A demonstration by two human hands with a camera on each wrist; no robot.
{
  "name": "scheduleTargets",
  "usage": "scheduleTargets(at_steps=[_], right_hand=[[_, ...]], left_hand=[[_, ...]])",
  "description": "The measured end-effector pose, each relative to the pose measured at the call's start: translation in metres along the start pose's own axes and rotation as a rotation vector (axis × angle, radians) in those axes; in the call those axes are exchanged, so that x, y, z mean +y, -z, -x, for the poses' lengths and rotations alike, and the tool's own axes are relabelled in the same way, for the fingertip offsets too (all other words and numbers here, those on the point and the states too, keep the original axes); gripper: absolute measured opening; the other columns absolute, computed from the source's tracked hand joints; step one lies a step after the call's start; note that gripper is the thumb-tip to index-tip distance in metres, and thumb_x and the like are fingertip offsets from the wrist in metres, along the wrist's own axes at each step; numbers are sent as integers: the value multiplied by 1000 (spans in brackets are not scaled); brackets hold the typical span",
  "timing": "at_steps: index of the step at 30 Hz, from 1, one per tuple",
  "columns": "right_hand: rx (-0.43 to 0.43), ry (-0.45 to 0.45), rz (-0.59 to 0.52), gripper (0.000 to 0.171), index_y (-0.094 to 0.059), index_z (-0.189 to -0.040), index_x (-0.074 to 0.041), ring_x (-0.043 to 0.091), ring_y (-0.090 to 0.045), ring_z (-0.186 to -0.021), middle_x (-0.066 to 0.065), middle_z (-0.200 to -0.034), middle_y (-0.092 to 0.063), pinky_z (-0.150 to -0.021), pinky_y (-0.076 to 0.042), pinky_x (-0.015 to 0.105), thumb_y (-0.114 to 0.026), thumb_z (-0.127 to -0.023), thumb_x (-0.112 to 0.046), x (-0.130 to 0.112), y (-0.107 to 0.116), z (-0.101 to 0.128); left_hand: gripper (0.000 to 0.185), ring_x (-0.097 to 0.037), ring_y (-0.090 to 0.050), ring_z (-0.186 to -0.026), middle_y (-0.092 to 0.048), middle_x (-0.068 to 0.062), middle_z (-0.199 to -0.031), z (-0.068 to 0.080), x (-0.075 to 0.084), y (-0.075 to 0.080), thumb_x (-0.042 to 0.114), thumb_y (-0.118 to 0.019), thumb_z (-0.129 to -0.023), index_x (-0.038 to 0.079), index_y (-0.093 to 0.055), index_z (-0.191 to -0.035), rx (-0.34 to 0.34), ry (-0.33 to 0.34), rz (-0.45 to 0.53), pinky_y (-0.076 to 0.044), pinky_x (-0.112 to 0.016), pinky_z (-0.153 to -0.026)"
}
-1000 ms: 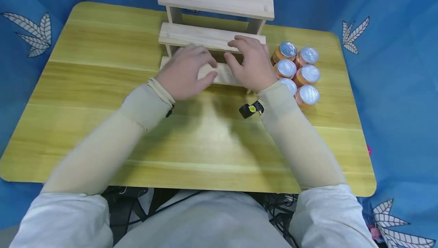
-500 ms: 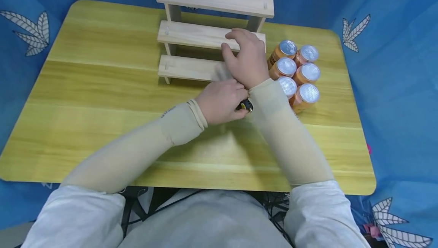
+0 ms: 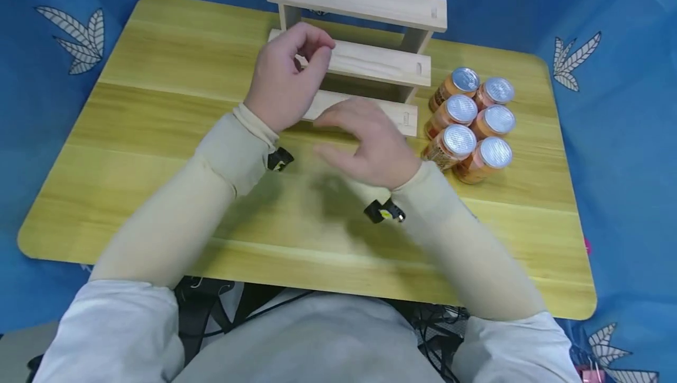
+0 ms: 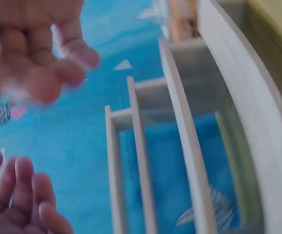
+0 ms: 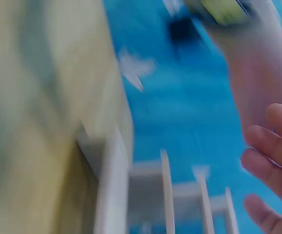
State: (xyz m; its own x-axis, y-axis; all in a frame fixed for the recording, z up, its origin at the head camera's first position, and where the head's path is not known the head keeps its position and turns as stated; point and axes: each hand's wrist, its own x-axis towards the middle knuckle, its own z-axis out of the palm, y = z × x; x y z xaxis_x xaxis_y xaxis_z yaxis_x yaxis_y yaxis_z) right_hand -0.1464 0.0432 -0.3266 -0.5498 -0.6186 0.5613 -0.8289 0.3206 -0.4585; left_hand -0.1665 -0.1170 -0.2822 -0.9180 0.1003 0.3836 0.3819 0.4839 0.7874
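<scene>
While your left hand (image 3: 288,80) hovers loosely curled, holding nothing, over the rack (image 3: 370,63), its shelves run 9-to-3; your right hand (image 3: 370,145) relaxed, empty, at 6.

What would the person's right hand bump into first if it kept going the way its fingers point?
Probably nothing on the table soon. The right hand points leftward, across the front of the wooden rack, toward the left forearm. That sleeve seems the first thing in line, though height and depth are hard to judge.

A yellow-green wooden table (image 3: 132,136) fills the middle; blue cloth (image 3: 624,136) printed with pale leaves hangs round the table. Dark cables (image 3: 211,295) trail below its near edge.
</scene>
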Motion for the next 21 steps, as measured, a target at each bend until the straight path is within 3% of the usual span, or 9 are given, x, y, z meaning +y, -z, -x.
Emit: scheduleTargets(at_steps=[4,6,7,9,11,14,16,18,21], right_hand=[[-69,100,139,45,-65,-95,-11,15,-55,-95,-2,-96,-64,-90,-34,38,-61,-79,-53,-25,-30,-1],[-48,100,173,37,-62,-82,-10,16,-54,-87,-2,-86,-63,-91,-33,39,-59,-81,-47,-30,-40,-1],[-25,98,172,32,-59,-74,-10,16,-54,-81,-2,-79,-61,-90,-34,39,-59,-81,-42,-31,-44,1],[33,91,163,27,-51,-62,-12,16,-51,-70,-2,-67,-54,-87,-33,39,-57,-78,-33,-30,-49,3],[92,82,133,26,-45,-56,-12,15,-47,-61,-3,-59,-49,-83,-32,40,-56,-74,-28,-27,-50,4],[158,76,101,24,-43,-55,-12,15,-44,-58,-2,-57,-46,-81,-31,42,-56,-71,-25,-23,-50,5],[186,74,78,24,-42,-55,-11,16,-43,-58,-2,-56,-45,-81,-31,43,-56,-70,-23,-21,-51,4],[180,65,69,24,-42,-56,-12,15,-44,-60,-2,-57,-45,-83,-31,42,-56,-71,-23,-21,-54,1],[136,47,73,27,-41,-56,-12,15,-44,-60,-3,-57,-43,-84,-30,41,-57,-73,-25,-22,-61,-1]], left_hand=[[17,-10,-52,-80,-57,2,-85,-5,1,-3,16,-49,-93,8,-62,-99,68,153,123,-41,-22,-70],[17,-11,-52,-82,-58,1,-88,-6,1,-7,18,-49,-94,9,-62,-100,60,179,132,-41,-22,-71],[17,-11,-52,-83,-58,1,-89,-5,0,-10,18,-48,-94,10,-61,-101,47,156,94,-41,-23,-72],[19,-14,-51,-85,-58,-2,-92,-5,-2,-15,16,-47,-93,9,-61,-103,0,50,-49,-40,-24,-75],[21,-17,-50,-88,-58,-5,-96,-6,-4,-19,13,-45,-93,8,-60,-105,-46,-126,-219,-41,-27,-77],[26,-26,-48,-85,-58,-11,-95,-11,-6,-23,8,-39,-91,3,-60,-106,-27,-436,-429,-40,-32,-75],[28,-28,-49,-83,-58,-12,-95,-15,-7,-24,5,-35,-91,2,-58,-105,-1,-564,-517,-41,-34,-71],[27,-29,-50,-81,-58,-13,-93,-18,-11,-23,3,-34,-91,2,-58,-105,31,-627,-618,-42,-36,-66],[28,-31,-54,-89,-59,-13,-101,-15,-16,-18,5,-37,-91,4,-58,-110,-15,-569,-699,-44,-40,-70]])
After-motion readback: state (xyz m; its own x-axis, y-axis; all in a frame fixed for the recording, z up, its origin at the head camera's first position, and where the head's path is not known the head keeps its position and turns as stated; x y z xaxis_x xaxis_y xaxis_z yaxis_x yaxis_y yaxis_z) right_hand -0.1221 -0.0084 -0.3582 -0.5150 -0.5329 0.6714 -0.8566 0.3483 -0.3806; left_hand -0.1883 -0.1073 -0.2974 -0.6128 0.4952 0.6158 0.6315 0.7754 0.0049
